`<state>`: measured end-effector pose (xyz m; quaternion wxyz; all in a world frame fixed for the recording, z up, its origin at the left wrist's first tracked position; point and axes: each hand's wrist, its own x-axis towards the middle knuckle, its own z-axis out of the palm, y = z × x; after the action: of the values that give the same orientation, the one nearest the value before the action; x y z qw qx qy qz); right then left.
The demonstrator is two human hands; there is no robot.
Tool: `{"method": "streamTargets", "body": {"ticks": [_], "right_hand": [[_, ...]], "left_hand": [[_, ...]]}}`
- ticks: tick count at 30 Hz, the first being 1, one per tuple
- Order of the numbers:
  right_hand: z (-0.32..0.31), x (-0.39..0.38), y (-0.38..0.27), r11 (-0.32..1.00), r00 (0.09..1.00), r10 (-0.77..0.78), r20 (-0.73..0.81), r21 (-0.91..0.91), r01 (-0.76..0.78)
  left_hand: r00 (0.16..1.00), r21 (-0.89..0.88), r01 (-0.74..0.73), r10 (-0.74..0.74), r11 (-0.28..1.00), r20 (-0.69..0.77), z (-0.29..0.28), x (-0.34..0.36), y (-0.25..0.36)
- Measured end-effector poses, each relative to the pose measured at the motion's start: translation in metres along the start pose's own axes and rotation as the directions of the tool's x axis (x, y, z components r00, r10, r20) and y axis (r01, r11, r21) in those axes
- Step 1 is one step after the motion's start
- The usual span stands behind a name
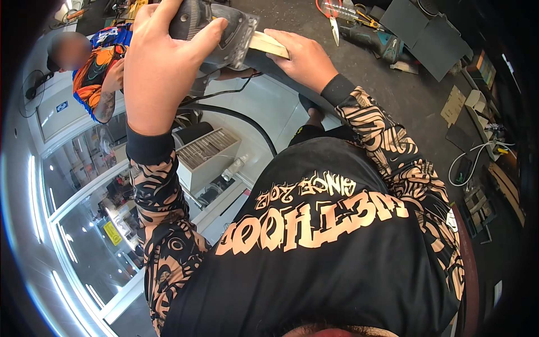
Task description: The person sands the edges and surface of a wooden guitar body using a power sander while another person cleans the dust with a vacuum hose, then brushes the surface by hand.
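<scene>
My left hand (160, 73) is wrapped round a black power sander (227, 35) at the top of the view, thumb along its near side. A pale, light-coloured wooden piece (269, 45) meets the sander's right end. It is pinched at its right part by my right hand (306, 60), fingers on top. The sander's working face is mostly hidden, so I cannot tell exactly how the wood lies against it. Behind the sander, a black hose (244, 119) and a thinner cable (238, 90) curve past the workbench edge.
On the dark workbench (370, 84) to the right lie red-handled scissors (334, 29), a teal-and-black power tool (373, 44), dark sheets (438, 48) and a looped white cable (469, 154). A slatted white box (205, 157) stands below at left. Another person (104, 73) is at far left.
</scene>
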<state>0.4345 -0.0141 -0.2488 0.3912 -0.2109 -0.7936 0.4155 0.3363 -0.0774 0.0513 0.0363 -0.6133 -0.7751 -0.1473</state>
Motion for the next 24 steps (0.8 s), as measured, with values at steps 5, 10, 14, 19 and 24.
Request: {"method": "streamTargets", "body": {"ticks": [5,10,14,19,24], "right_hand": [[0.003,-0.001,-0.004,1.000,1.000,0.004,0.010,0.001,-0.004],[0.004,-0.001,-0.007,1.000,0.999,0.015,0.029,-0.007,-0.015],[0.005,0.001,-0.007,1.000,1.000,0.001,0.028,0.002,-0.001],[0.000,-0.001,-0.010,1.000,0.998,0.030,0.063,-0.004,-0.030],[-0.001,0.001,-0.006,1.000,0.999,0.012,0.040,-0.003,-0.012]], "left_hand": [[0.991,0.018,-0.110,0.111,0.994,-0.070,0.008,-0.004,-0.014],[0.997,-0.035,-0.061,0.059,0.998,-0.051,0.006,-0.003,-0.033],[0.999,-0.052,0.015,-0.018,0.999,-0.050,0.002,-0.002,-0.038],[0.999,-0.093,0.041,-0.041,0.995,-0.004,0.006,-0.008,-0.025],[1.000,-0.085,0.007,-0.008,0.996,-0.015,0.007,-0.002,-0.034]]}}
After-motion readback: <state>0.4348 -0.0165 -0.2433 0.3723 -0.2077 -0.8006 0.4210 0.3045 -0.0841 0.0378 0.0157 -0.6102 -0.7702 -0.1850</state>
